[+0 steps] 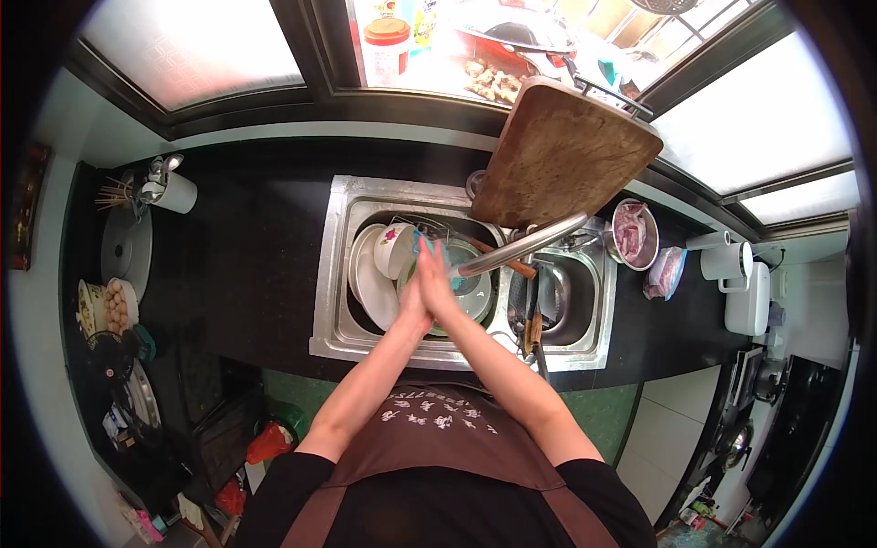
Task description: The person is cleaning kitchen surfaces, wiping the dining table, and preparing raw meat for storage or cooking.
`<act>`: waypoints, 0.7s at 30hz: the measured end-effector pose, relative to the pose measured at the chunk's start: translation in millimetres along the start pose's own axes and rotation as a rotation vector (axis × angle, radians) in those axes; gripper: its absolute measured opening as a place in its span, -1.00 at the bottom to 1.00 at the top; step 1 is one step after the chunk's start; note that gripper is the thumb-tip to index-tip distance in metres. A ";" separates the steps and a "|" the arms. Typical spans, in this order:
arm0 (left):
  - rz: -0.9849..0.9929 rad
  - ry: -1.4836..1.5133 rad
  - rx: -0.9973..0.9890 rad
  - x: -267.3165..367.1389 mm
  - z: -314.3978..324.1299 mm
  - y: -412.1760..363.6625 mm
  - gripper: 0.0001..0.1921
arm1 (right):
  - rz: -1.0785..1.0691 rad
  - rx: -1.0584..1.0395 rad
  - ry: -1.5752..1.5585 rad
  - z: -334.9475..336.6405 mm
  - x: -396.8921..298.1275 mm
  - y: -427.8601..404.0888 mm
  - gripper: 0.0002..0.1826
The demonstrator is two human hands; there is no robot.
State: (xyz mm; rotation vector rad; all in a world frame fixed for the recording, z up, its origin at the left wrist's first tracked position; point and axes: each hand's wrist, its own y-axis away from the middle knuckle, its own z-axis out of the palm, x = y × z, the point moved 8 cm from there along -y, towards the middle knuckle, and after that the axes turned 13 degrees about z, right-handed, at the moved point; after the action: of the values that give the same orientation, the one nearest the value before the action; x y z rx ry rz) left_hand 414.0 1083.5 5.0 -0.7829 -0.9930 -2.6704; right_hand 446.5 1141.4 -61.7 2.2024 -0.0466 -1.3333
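My left hand and my right hand are pressed palm to palm over the left basin of a steel double sink. Past my fingers shows something light blue, perhaps a cloth; whether it lies between my palms or below them I cannot tell. The curved metal faucet spout ends right beside my right hand. Beneath my hands are a white bowl with a pink flower, pale plates and a glass-like round lid or bowl, partly hidden.
A wooden cutting board leans behind the sink. Knives with wooden handles lie over the right basin. Raw meat fills a metal bowl, and bagged meat lies close by. At left stand a utensil holder and a container of eggs.
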 end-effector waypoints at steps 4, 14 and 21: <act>0.044 -0.033 -0.124 4.9 0.5 17.5 -0.39 | 0.305 -0.187 -0.266 -22.3 -52.9 10.1 -0.24; -0.010 0.028 -0.199 -14.4 21.9 24.6 -0.40 | 0.185 -0.120 -0.355 -51.3 -8.5 -20.1 -0.30; 0.170 -0.095 -0.297 -1.7 14.5 19.2 -0.45 | 0.401 -0.183 -0.462 -59.8 -15.2 20.9 -0.40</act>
State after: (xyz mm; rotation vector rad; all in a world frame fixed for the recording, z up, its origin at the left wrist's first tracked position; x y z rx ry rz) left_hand 428.0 1078.4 23.9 -1.0095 -0.5245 -2.6836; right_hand 493.5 1154.9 -18.6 1.5897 -0.4906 -1.5074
